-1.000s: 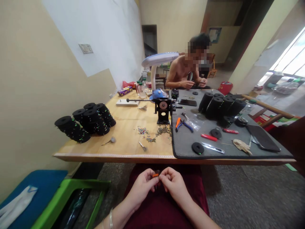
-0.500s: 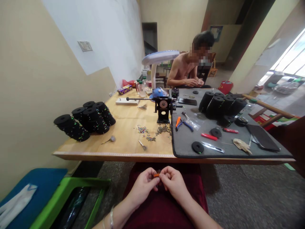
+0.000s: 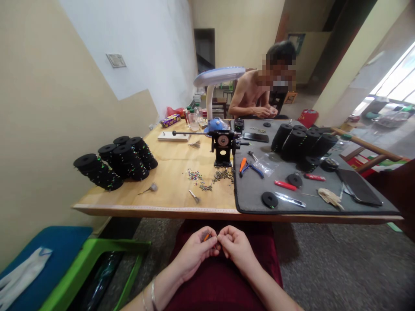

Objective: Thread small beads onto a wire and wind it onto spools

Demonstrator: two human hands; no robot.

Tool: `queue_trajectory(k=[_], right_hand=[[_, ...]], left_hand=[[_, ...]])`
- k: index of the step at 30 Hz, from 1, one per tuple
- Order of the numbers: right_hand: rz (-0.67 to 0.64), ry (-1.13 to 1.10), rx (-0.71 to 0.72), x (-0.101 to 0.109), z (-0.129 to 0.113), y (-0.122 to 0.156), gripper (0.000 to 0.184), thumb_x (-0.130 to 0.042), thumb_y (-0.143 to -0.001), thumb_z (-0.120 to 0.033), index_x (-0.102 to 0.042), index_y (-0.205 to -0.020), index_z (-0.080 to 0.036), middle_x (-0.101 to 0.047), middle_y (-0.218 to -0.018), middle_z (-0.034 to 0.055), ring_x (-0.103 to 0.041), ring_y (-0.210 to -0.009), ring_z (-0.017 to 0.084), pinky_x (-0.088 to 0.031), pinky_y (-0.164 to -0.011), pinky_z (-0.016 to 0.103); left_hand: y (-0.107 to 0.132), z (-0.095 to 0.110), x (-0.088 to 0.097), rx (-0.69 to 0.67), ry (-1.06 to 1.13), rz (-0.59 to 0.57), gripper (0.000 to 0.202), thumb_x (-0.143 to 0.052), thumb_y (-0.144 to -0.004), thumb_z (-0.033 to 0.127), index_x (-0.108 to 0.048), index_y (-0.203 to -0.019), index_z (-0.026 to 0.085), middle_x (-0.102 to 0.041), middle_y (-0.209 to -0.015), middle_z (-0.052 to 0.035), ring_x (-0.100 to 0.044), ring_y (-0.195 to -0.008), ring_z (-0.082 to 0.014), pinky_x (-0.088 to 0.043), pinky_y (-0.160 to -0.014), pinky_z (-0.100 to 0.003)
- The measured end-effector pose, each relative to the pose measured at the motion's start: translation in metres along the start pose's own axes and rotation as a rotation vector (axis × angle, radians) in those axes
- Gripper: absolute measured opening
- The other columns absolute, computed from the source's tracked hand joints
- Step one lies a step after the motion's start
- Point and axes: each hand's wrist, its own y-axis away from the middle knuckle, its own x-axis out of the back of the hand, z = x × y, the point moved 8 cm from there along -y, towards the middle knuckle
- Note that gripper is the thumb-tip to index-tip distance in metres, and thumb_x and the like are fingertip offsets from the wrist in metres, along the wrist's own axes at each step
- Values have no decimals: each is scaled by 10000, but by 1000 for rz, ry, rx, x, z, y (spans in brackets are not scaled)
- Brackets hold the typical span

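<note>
Yellow walls and a gray floor fill the room, and a long wooden table [image 3: 171, 203] stands ahead of the hands. The left hand [image 3: 194, 252] pinches a tiny orange bit [image 3: 206, 237] over a dark red cloth [image 3: 223, 276]. The right hand [image 3: 235, 248] is curled shut, with its fingertips [image 3: 219, 240] right beside the bit. Before, more orange showed between the hands. Now only a thin piece shows. Up and to the left of the hands sit fat black spools [image 3: 110, 166] with soft, fuzzy sides. Up and to the right lies a gray mat [image 3: 259, 203] with orange-handled pliers [image 3: 246, 168]. Far ahead, a person [image 3: 249, 93] works with both hands near the table's far end.
</note>
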Motion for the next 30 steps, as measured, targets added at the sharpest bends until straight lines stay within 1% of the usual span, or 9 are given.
queue_trajectory(k=[4,8,11,14,17,22,26,30], right_hand=[[-11,-23,-19,-1,0,1,332,-654,-672,-474,-513,-663,-173,-530,-437,-65,-326,-327,40,-205,-361,181],[-50,-5,-51,-3,0,4,332,-635,-697,-483,-524,-659,-173,-447,-357,-99,-262,-295,34,-170,-348,185],[-87,17,-92,-6,3,7,327,-625,-710,-477,-538,-661,-165,-430,-342,-104,-257,-289,34,-159,-339,178],[-125,14,-123,-10,5,9,302,-624,-715,-447,-527,-662,-165,-440,-348,-105,-255,-286,30,-157,-333,172],[-160,3,-139,-13,6,10,264,-620,-714,-408,-519,-671,-168,-441,-345,-108,-253,-280,29,-163,-325,168],[-165,-20,-162,-14,5,11,234,-619,-707,-376,-524,-674,-165,-438,-339,-110,-243,-274,25,-149,-318,169],[-172,-64,-174,-14,5,11,219,-620,-701,-353,-514,-661,-166,-441,-340,-108,-242,-280,22,-143,-318,167],[-189,-103,-187,-14,6,11,234,-635,-690,-361,-518,-658,-160,-446,-343,-103,-245,-279,19,-136,-315,169]], left_hand=[[-2,-2,3,12,14,49,267,-752,-679,320,-547,-727,156,-543,-681,17,-554,-640,-101,-454,-597,-214],[-4,-2,8,5,13,106,287,-755,-659,329,-525,-702,163,-529,-654,30,-525,-599,-89,-423,-564,-204],[-5,-1,10,-31,-36,129,281,-735,-670,344,-520,-705,167,-507,-639,41,-495,-581,-89,-409,-551,-208],[-5,4,14,-103,-158,151,242,-688,-713,344,-519,-724,170,-488,-652,44,-466,-579,-91,-398,-546,-211],[-4,12,15,-206,-350,168,177,-618,-774,311,-512,-737,175,-481,-653,43,-451,-588,-100,-392,-558,-216],[0,25,14,-331,-633,214,121,-531,-829,280,-495,-756,190,-503,-678,22,-485,-632,-138,-411,-589,-244],[7,36,9,-443,-822,266,101,-489,-849,236,-506,-758,195,-533,-717,-1,-516,-679,-159,-415,-641,-266],[13,43,2,-530,-936,279,110,-460,-861,218,-510,-766,197,-534,-741,-13,-520,-698,-170,-412,-659,-280]])
